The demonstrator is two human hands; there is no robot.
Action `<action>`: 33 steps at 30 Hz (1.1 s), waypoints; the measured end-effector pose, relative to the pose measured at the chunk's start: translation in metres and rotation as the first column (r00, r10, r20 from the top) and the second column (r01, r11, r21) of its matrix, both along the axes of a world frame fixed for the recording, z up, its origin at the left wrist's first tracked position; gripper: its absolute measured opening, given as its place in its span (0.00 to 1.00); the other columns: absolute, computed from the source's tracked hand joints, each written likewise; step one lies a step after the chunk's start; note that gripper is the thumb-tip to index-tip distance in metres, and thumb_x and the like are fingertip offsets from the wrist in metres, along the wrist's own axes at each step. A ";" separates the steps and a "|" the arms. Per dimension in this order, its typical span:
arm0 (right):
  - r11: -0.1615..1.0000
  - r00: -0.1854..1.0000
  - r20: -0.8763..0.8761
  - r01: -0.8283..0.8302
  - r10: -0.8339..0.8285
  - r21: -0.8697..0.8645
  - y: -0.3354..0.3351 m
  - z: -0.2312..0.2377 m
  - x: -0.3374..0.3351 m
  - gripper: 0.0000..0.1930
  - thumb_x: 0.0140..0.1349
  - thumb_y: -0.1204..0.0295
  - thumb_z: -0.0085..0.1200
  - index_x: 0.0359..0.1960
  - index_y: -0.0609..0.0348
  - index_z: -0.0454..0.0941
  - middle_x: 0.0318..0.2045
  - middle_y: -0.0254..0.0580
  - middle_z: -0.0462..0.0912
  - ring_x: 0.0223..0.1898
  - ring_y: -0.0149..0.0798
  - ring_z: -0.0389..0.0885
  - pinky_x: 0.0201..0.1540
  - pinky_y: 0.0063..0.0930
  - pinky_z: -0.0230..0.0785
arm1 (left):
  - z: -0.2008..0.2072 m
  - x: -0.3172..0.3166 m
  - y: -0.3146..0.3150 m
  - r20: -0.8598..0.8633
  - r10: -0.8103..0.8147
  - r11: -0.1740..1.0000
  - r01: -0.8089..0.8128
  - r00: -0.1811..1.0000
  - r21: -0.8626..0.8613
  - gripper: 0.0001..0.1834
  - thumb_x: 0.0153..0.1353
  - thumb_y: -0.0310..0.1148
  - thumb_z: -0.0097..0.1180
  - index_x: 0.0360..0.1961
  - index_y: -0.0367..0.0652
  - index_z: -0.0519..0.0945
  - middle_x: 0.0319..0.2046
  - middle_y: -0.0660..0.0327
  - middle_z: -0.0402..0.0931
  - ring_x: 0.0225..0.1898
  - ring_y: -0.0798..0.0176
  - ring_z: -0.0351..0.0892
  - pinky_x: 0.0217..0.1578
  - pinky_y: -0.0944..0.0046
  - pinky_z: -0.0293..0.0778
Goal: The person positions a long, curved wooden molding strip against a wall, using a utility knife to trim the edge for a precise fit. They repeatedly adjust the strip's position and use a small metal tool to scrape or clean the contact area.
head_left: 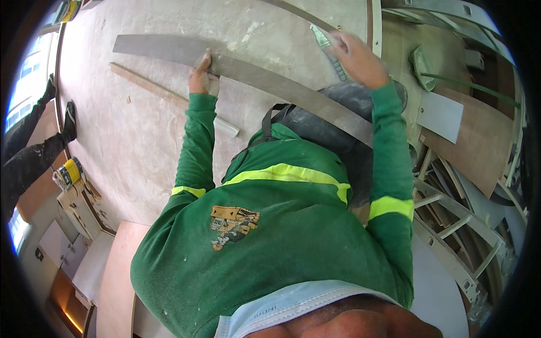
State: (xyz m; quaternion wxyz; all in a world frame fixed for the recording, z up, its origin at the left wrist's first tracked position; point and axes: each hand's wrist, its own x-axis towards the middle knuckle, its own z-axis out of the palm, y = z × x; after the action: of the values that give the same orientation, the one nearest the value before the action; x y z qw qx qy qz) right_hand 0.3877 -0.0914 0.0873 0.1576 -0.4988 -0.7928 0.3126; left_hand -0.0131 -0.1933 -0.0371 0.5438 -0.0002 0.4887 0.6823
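Observation:
A long, flat grey-brown strip (pixel 270 73) runs slantwise from the upper left down to my lap at the right. My left hand (pixel 204 78) grips it near its left part, thumb on its upper face. Beyond the strip, my right hand (pixel 360 59) is raised with its fingers curled and slightly blurred. A narrow tool (pixel 322 37) with a shiny greenish pointed end and a grey ribbed part lies right beside those fingers; whether they hold it I cannot tell. A thin wooden batten (pixel 149 85) rests on the pale, dusty work surface (pixel 158 146) near my left hand.
Another dark strip (pixel 298 12) lies at the far edge. To the right are an aluminium ladder (pixel 451 228), a brown board (pixel 479 146), a white sheet (pixel 440 115) and a green scoop-shaped thing (pixel 421 66). Another person's legs (pixel 34 152) show at the left, near a yellow tool (pixel 69 172).

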 end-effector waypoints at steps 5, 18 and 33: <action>0.944 0.973 0.129 0.218 -0.190 -0.250 -0.040 -0.033 0.057 0.26 0.70 0.57 0.61 0.59 0.67 0.78 0.44 0.57 0.86 0.45 0.50 0.84 0.53 0.40 0.75 | -0.032 -0.014 0.029 0.045 -0.072 0.997 0.073 0.996 -0.011 0.17 0.74 0.27 0.57 0.60 0.32 0.80 0.57 0.53 0.83 0.55 0.59 0.82 0.60 0.63 0.77; 0.897 0.939 -0.105 0.276 -0.329 -0.344 -0.115 0.046 0.061 0.22 0.73 0.62 0.60 0.63 0.62 0.79 0.45 0.43 0.85 0.46 0.35 0.82 0.54 0.32 0.75 | -0.046 0.025 0.023 0.139 -0.044 0.998 0.049 0.989 -0.032 0.30 0.82 0.52 0.40 0.68 0.36 0.69 0.62 0.52 0.77 0.59 0.48 0.81 0.63 0.49 0.75; 0.460 0.348 -0.312 0.766 -0.884 -0.449 -0.285 0.089 0.171 0.21 0.79 0.61 0.52 0.65 0.61 0.78 0.49 0.42 0.85 0.50 0.34 0.83 0.57 0.31 0.76 | -0.067 0.076 -0.049 -0.090 -0.689 0.722 0.672 0.719 -0.164 0.37 0.79 0.60 0.42 0.70 0.36 0.67 0.58 0.43 0.77 0.56 0.46 0.80 0.54 0.49 0.78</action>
State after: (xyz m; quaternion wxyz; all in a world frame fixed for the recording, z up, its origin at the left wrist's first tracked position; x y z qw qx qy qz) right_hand 0.5588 -0.3768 0.1763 0.4385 -0.7438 -0.3152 0.3939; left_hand 0.0627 -0.2422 -0.1037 0.7186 0.1963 0.5325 0.4019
